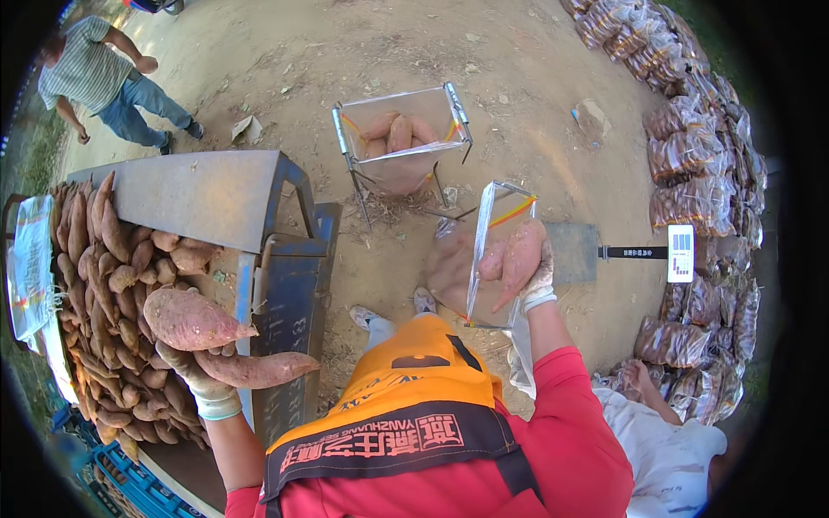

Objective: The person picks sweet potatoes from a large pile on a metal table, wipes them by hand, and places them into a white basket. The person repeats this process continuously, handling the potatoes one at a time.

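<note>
My left hand [194, 379], in a pale work glove, grips two sweet potatoes beside the truck bed. One is a fat, pinkish sweet potato [191, 318]; below it sticks out a longer, slimmer sweet potato [262, 370]. On the other side my right hand [541, 280], gloved too, holds a large sweet potato [523, 249] with its pointed end down, at the mouth of a clear plastic bag [453, 265]. A metal frame spreads that bag's top, and sweet potatoes show through its wall. Part of my right hand is hidden behind the sweet potato.
A heap of sweet potatoes [116, 324] fills the truck bed beside its blue metal side [285, 311]. Ahead stands another framed bag [401, 171]. A platform scale [570, 252] lies right, before stacked filled bags [690, 155]. One person [97, 71] stands far left, another [654, 447] lower right.
</note>
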`<action>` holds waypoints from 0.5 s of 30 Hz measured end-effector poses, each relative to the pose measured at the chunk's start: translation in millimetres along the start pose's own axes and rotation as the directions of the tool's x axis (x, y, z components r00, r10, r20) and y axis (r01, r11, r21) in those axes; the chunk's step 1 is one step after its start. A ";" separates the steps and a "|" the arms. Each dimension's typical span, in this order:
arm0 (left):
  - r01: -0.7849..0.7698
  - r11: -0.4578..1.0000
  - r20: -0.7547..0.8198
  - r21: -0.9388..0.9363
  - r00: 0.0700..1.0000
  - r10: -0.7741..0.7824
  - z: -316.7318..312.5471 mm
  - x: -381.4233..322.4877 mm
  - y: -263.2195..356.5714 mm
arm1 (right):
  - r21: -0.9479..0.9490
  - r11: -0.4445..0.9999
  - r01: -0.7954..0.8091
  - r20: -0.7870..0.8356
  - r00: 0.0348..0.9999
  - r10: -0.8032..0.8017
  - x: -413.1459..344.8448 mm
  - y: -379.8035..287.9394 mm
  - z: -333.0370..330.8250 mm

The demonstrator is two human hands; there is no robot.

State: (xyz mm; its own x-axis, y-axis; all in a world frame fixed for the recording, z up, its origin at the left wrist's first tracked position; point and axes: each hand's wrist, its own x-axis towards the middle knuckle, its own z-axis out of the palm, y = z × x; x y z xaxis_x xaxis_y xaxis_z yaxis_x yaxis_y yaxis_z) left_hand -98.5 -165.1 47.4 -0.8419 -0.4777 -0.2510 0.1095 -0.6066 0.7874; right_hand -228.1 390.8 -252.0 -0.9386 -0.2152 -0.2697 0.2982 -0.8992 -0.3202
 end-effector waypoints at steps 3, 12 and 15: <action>0.070 0.997 0.107 0.037 0.991 -0.074 -10.9 -0.6 -13.2 | -0.061 0.998 -0.005 -0.263 0.965 -0.011 -13.0 16.7 8.0; 0.228 0.967 0.156 0.117 0.957 -0.245 45.9 2.2 -62.0 | -0.645 0.660 -0.385 -0.645 0.738 -0.200 25.2 40.8 -97.2; 0.256 0.940 0.115 0.226 0.951 -0.287 58.9 3.2 -82.1 | -0.857 -0.021 -0.514 -0.500 0.841 -0.207 25.0 53.4 -52.7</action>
State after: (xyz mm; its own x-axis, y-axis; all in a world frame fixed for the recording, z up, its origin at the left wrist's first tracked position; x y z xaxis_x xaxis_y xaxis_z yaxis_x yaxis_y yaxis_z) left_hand -141.3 -79.4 15.1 -0.8928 -0.2073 -0.3999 -0.2324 -0.5487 0.8031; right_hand -226.5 357.5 -323.7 -0.7646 0.1954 -0.6142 0.6252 0.4565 -0.6330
